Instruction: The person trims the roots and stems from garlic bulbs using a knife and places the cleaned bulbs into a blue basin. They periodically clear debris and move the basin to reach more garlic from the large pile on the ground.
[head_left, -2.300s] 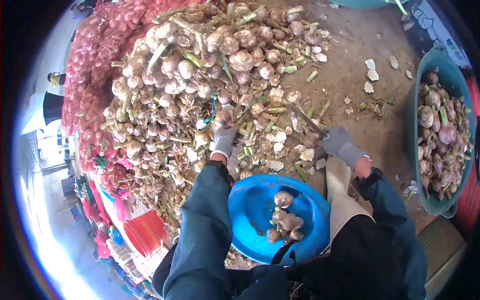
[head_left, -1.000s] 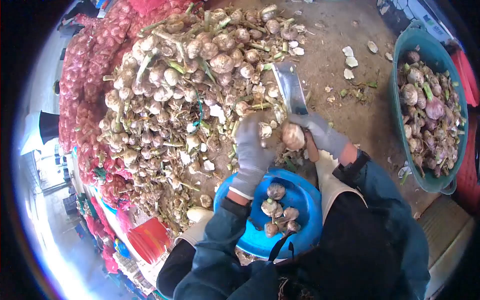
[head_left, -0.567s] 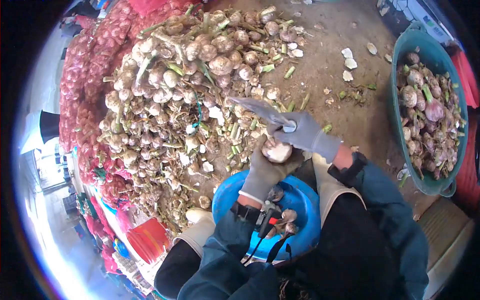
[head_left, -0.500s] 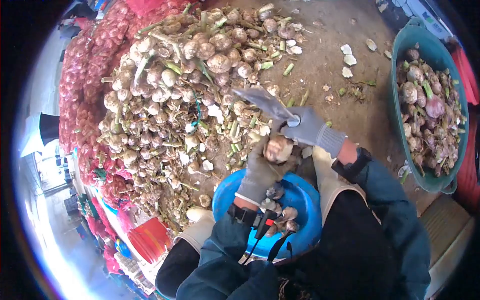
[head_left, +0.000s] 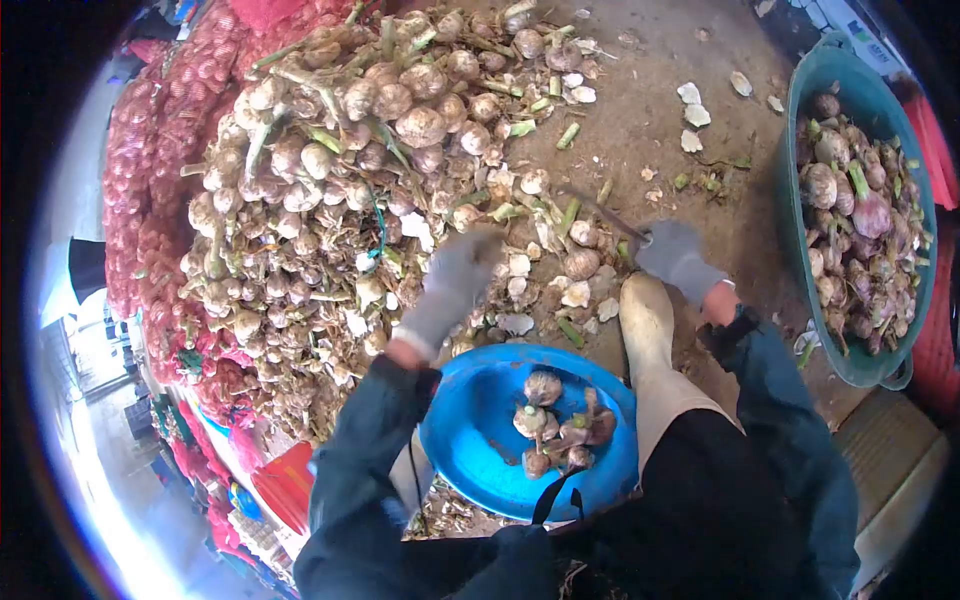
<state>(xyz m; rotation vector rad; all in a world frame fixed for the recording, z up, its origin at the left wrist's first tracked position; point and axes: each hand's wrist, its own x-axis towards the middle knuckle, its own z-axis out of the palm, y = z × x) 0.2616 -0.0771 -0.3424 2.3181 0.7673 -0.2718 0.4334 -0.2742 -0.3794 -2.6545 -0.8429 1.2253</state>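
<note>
My left hand [head_left: 455, 285], in a grey glove and blurred by motion, reaches over the near edge of the big garlic pile [head_left: 370, 150] with nothing in it. My right hand [head_left: 675, 258], also gloved, grips a knife [head_left: 605, 213] whose blade points up-left, low over the ground by loose bulbs and cut stems. Between my knees sits a blue basin [head_left: 470, 470] holding several trimmed garlic bulbs [head_left: 555, 430]. My white boot [head_left: 650, 330] stands just right of the basin.
A green tub [head_left: 800, 250] full of garlic stands at the right. Red mesh sacks [head_left: 140, 200] of garlic line the left side behind the pile. A red bucket [head_left: 285, 480] sits at lower left. Peels and stem pieces litter the dirt floor [head_left: 680, 100].
The bulb my left hand held against the knife is gone from it, and that hand has swung out to the pile. My right hand has lowered the knife to the right.
</note>
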